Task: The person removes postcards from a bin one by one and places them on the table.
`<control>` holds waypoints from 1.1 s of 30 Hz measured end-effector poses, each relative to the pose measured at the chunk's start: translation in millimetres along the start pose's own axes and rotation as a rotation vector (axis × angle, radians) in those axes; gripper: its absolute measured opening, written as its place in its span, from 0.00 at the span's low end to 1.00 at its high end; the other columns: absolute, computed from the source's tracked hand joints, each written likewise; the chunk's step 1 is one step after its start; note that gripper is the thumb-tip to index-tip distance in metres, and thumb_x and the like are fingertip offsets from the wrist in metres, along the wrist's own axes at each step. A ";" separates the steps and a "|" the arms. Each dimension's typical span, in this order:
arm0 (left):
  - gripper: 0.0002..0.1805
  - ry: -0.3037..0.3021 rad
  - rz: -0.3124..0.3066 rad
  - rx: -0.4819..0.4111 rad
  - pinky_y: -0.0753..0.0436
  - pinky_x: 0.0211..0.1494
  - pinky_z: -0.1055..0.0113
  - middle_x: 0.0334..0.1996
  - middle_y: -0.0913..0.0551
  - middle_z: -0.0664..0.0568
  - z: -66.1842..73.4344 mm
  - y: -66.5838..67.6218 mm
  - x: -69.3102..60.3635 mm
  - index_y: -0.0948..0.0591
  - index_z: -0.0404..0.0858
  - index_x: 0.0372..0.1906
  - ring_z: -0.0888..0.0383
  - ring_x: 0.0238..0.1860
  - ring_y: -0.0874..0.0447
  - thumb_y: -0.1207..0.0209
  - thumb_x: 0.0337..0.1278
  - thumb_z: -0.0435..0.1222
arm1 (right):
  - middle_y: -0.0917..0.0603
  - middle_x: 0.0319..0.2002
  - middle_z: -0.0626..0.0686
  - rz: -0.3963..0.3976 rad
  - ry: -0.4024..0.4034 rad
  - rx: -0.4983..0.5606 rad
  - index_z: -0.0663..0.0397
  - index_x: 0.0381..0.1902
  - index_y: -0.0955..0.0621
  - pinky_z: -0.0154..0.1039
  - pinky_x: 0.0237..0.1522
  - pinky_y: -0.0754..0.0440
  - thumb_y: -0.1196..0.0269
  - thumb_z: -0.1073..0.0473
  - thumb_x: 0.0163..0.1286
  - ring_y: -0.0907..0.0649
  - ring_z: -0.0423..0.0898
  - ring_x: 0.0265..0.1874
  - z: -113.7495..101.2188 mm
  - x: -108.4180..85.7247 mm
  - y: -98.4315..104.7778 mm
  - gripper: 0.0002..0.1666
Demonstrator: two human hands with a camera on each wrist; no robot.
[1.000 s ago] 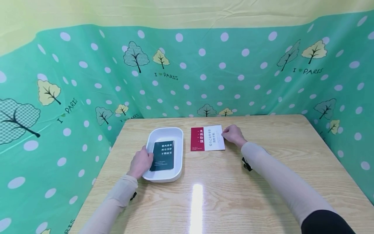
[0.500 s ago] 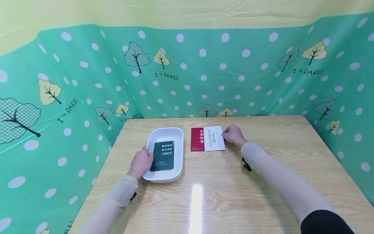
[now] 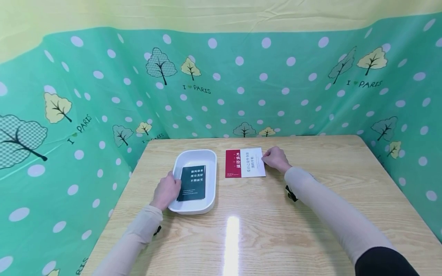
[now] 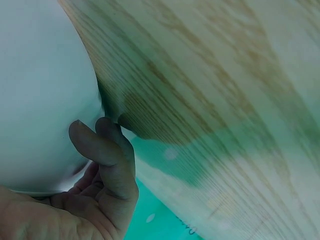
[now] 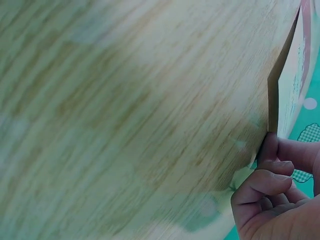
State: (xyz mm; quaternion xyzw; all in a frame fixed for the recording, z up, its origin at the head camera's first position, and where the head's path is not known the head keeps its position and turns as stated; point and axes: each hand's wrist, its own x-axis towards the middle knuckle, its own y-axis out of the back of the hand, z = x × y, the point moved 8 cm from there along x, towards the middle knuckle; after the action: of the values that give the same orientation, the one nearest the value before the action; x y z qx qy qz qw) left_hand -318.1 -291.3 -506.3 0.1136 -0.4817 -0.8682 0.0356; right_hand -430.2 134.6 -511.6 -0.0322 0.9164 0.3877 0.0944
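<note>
My left hand grips the left side of a white plastic tray, its thumb over the rim. The left wrist view shows the left hand's curled fingers beside the tray's pale wall. A dark green card with white Chinese characters lies inside the tray. To the tray's right is a red-and-white card printed with Chinese characters. At its right edge my right hand pinches it. In the right wrist view the fingertips meet the card's edge, part of which stands off the wood.
Both cards and the tray are towards the back of a wooden table. A green dotted curtain hangs around the back and sides. A bright light reflection shows on the tabletop.
</note>
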 end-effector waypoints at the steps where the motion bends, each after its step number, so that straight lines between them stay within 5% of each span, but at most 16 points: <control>1: 0.28 -0.001 0.000 0.000 0.11 0.49 0.43 0.58 0.21 0.22 0.2 -0.3 -0.1 0.36 0.21 0.72 0.36 0.50 0.12 0.55 0.79 0.38 | 0.13 0.43 0.60 0.002 0.003 -0.001 0.64 0.45 0.12 0.41 0.39 0.20 0.36 0.61 0.75 0.18 0.52 0.37 -0.5 -0.5 0.2 0.11; 33: 0.29 0.004 -0.002 -0.007 0.12 0.51 0.42 0.60 0.23 0.21 1.1 1.4 -2.0 0.37 0.21 0.73 0.36 0.52 0.13 0.55 0.79 0.37 | 0.15 0.45 0.61 -0.005 -0.028 0.015 0.63 0.46 0.14 0.45 0.46 0.18 0.36 0.61 0.76 0.18 0.55 0.43 -0.1 -2.6 -0.2 0.09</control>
State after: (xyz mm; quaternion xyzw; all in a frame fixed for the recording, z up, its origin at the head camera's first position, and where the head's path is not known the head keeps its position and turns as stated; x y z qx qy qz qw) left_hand -316.5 -290.8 -504.2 0.1156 -0.4784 -0.8698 0.0360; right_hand -427.6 134.3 -511.2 -0.0282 0.9177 0.3811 0.1085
